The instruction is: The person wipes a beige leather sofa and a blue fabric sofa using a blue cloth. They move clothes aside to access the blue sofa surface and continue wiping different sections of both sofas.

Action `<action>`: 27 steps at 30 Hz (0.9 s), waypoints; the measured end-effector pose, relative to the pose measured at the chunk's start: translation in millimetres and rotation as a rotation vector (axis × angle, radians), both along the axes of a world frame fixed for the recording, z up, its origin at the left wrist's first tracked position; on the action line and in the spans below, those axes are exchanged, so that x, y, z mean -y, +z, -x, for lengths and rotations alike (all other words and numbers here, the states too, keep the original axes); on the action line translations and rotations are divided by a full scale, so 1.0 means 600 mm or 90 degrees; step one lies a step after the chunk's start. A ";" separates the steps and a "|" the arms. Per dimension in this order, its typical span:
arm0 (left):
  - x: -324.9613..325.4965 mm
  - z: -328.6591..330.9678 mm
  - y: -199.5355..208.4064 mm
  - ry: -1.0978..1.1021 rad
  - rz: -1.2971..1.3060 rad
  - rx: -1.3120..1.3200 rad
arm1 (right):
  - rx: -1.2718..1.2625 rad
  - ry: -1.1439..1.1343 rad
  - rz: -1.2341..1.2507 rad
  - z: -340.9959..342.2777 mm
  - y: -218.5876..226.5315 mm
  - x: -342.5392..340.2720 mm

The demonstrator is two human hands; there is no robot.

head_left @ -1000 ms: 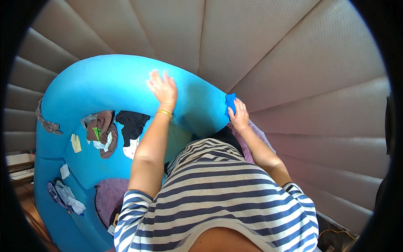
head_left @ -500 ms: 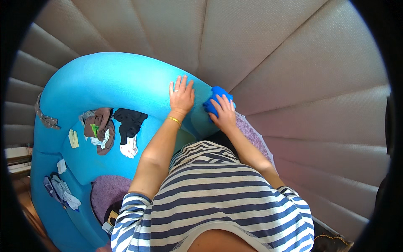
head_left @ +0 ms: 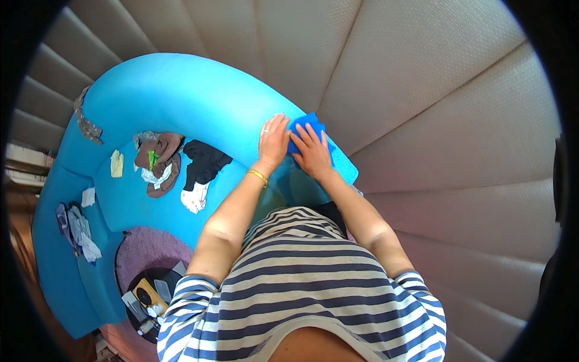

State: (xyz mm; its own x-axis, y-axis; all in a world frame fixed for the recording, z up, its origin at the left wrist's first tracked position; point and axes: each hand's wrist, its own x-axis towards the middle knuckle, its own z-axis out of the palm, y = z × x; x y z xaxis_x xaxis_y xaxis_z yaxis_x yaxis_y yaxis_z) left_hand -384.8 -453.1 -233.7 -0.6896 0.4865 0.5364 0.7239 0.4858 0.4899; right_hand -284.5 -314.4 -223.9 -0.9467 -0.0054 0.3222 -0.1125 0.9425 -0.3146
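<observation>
A bright blue cloth point(head_left: 310, 128) lies spread on the back of the curved light-blue sofa point(head_left: 235, 90), close to its right end. My right hand point(head_left: 313, 154) presses down on the cloth and holds it against the upholstery, its fingers spread over it. Just left of the cloth, my left hand point(head_left: 274, 140) rests on the sofa back. Its fingers are extended and hold nothing, and the fingertips come close to the cloth's edge. A ring and a yellow bracelet point(head_left: 258, 177) show on that hand and wrist.
Brown clothing point(head_left: 161, 151), a black garment point(head_left: 205, 161) and a pale yellow cloth point(head_left: 117, 163) lie on the seat. More clothes point(head_left: 83, 232) are at the left. A round dark table point(head_left: 139, 320) with several items stands on a purple rug point(head_left: 145, 247). A padded wall point(head_left: 422, 78) runs behind.
My view has shifted, showing more of the table. The blue cloth, bunched under my right hand before, is now flatter on the sofa back. My left hand has come nearer to it.
</observation>
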 end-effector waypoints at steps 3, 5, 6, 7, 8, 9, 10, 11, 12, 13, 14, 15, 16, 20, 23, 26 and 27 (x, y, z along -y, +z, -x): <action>0.032 0.011 0.007 0.065 -0.019 0.052 | 0.019 -0.004 -0.020 0.033 0.011 0.011; 0.050 0.013 0.007 0.088 -0.027 0.057 | 0.000 0.011 -0.019 0.030 0.011 0.013; 0.054 0.010 0.006 0.086 -0.034 0.057 | 0.012 0.046 -0.025 0.012 0.011 0.003; 0.061 0.006 0.002 0.088 -0.042 0.058 | 0.025 0.085 -0.031 -0.009 0.009 -0.005; 0.062 0.001 -0.003 0.086 -0.049 0.062 | 0.047 0.113 -0.045 -0.041 0.007 -0.015; 0.065 -0.010 -0.006 0.085 -0.054 0.066 | 0.070 0.142 -0.056 -0.081 0.007 -0.019; 0.065 -0.015 -0.009 0.082 -0.062 0.070 | 0.095 0.156 -0.061 -0.121 0.003 -0.027; 0.066 -0.014 -0.011 0.078 -0.058 0.072 | 0.121 0.170 -0.066 -0.158 -0.002 -0.033; 0.062 -0.014 -0.009 0.073 -0.052 0.086 | 0.118 0.182 -0.092 -0.187 -0.014 -0.043; 0.063 -0.014 -0.006 0.068 -0.041 0.098 | 0.128 0.193 -0.105 -0.191 -0.008 -0.042; 0.065 -0.015 -0.004 0.064 -0.029 0.110 | 0.137 0.204 -0.118 -0.189 -0.003 -0.043; 0.066 -0.016 -0.001 0.064 -0.020 0.126 | 0.146 0.214 -0.110 -0.170 -0.002 -0.044; 0.068 -0.015 0.000 0.060 -0.033 0.142 | 0.132 0.235 -0.110 -0.139 0.005 -0.038; 0.065 -0.010 0.001 0.051 -0.090 0.182 | 0.098 0.262 -0.153 0.040 0.029 0.024; 0.053 0.003 -0.004 0.136 -0.123 0.117 | 0.058 0.210 -0.164 0.148 0.036 0.073; 0.070 0.005 -0.004 0.163 -0.173 0.200 | -0.001 0.201 -0.145 0.156 0.032 0.096; 0.078 0.000 -0.012 0.144 -0.166 0.231 | 0.012 0.203 -0.147 0.130 0.034 0.089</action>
